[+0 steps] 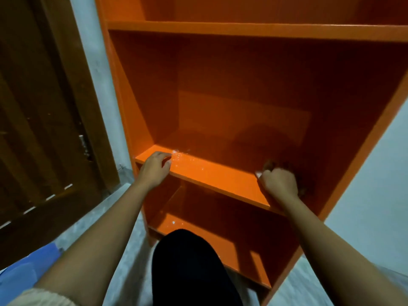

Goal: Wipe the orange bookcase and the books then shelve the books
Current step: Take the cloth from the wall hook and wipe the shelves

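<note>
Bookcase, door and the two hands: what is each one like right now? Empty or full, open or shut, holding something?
Orange bookcase: upright, no books on the shelves in view.
Middle shelf: shiny wet-looking specks at its left end.
Left hand: rests on the middle shelf's front edge, holding nothing.
Right hand: fisted at the shelf's right end, gripping a pale cloth.
Wooden door: looks shut.

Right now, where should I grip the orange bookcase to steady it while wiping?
Take the front edge of the middle shelf, coming from the front and above: it is a thin board with open space beneath, so fingers go over and the thumb under. The left hand rests at its left end; the right hand holds what looks like a cloth.
</note>
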The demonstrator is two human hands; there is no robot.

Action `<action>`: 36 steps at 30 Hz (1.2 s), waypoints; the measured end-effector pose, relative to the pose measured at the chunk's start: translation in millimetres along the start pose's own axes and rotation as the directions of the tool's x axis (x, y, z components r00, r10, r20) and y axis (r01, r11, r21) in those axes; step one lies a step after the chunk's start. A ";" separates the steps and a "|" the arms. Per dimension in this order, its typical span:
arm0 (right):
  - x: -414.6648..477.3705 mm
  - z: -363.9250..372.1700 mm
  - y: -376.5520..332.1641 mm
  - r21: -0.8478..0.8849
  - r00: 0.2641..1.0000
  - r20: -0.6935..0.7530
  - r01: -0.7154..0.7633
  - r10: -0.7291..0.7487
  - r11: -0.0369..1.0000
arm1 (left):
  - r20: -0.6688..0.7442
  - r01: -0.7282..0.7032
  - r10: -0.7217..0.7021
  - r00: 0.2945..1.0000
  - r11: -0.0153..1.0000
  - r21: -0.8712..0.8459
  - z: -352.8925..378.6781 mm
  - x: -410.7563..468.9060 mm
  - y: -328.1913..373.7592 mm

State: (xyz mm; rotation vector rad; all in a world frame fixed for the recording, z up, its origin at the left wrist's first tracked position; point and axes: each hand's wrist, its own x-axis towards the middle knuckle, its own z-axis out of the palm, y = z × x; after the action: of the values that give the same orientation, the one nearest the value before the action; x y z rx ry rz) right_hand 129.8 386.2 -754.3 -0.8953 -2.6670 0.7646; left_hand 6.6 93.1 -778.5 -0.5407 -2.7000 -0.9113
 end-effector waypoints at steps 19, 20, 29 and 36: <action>110.7 116.9 -157.0 -0.075 0.825 0.224 0.546 -0.519 0.835 | -0.091 0.006 -0.003 0.996 1.000 0.027 -1.0 50.2 -43.2; 115.4 123.8 -166.0 -0.056 0.810 0.231 0.564 -0.538 0.824 | -0.109 -0.001 0.004 0.994 1.000 0.022 -0.3 49.1 -43.4; 128.6 167.4 -217.3 0.135 0.657 0.244 0.706 -0.714 0.696 | -0.140 -0.079 0.078 0.987 0.997 -0.002 -1.0 40.6 -46.9; 88.0 136.0 -196.7 0.339 0.409 0.397 0.767 -0.822 0.545 | -0.256 -0.213 0.280 0.925 0.942 0.261 -24.5 28.7 -47.4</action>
State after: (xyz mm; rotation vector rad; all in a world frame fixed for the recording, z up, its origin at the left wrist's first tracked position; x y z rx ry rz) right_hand -86.7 251.9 -757.5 0.7912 -2.9132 0.9253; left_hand -36.5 50.6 -775.0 -0.6269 -2.3613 -0.5521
